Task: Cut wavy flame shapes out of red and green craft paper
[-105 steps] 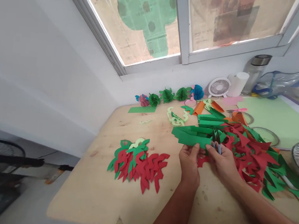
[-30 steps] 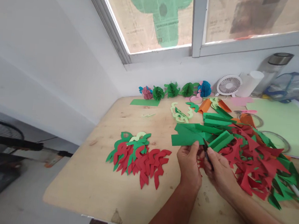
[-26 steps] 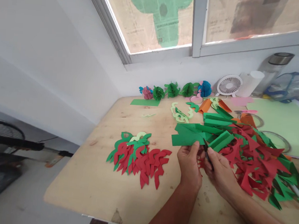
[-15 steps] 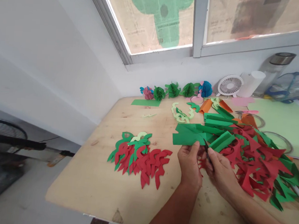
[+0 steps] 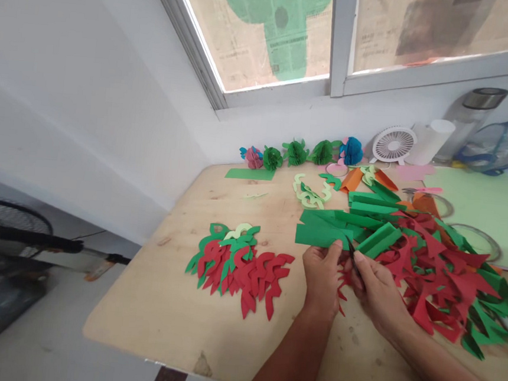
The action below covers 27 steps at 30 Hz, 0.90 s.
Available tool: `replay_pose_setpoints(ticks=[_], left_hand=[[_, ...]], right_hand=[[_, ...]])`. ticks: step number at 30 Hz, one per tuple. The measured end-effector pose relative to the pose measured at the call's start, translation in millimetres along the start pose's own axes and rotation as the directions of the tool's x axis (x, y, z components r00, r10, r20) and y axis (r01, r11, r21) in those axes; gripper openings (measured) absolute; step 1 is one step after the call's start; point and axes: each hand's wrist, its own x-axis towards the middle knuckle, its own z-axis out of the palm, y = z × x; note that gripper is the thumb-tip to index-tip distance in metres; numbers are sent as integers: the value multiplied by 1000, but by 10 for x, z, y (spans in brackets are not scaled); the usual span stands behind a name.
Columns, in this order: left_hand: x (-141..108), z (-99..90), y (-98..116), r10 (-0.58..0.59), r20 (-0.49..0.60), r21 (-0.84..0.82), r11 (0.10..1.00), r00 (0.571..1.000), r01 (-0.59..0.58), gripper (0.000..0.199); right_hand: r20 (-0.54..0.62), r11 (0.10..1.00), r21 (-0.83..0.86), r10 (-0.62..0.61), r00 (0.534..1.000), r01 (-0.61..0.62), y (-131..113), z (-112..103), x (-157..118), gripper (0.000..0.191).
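My left hand (image 5: pixel 323 272) pinches a flat green paper strip (image 5: pixel 316 236) near its right end, thumb on top. My right hand (image 5: pixel 372 287) is closed around a small pair of dark scissors (image 5: pixel 350 249), whose blades meet the right edge of that strip. The handles are mostly covered by my fingers. Just right of the hands lies a heap of red paper scraps (image 5: pixel 437 278) mixed with green ones. More folded green paper pieces (image 5: pixel 378 240) rest behind the scissors. To the left, wavy red paper cutouts (image 5: pixel 260 274) overlap green cutouts (image 5: pixel 214 234) on the table.
Pale green curved cutouts (image 5: pixel 310 200) lie behind my hands on the wooden table (image 5: pixel 159 301). Paper pompom figures (image 5: pixel 296 151) line the wall beside a small white fan (image 5: pixel 394 145). Pink-handled scissors (image 5: pixel 429 190) and a light green sheet (image 5: pixel 475 198) are at the back right.
The scissor blades have closed somewhat at the edge of the green strip. My left hand keeps its hold on it. The whole view has shifted slightly.
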Motion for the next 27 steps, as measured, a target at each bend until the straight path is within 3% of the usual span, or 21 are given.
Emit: replay_pose_setpoints(ticks=[9,17,27], left_hand=[[-14,10,51,-28,11,-13,1000,1000,28,20],[10,-30,16,20,48,12,1000,999,-21,17],[62,-50,29,-44,21,42,998,999,43,20]], right_hand=[[-7,1000,-10,23,1000,-23,19,-11,7,45],[7,999,-39,-7,1000,8,-15,-8,-7,45],[22,999,-29,39,999,-39,18,-26,24,45]])
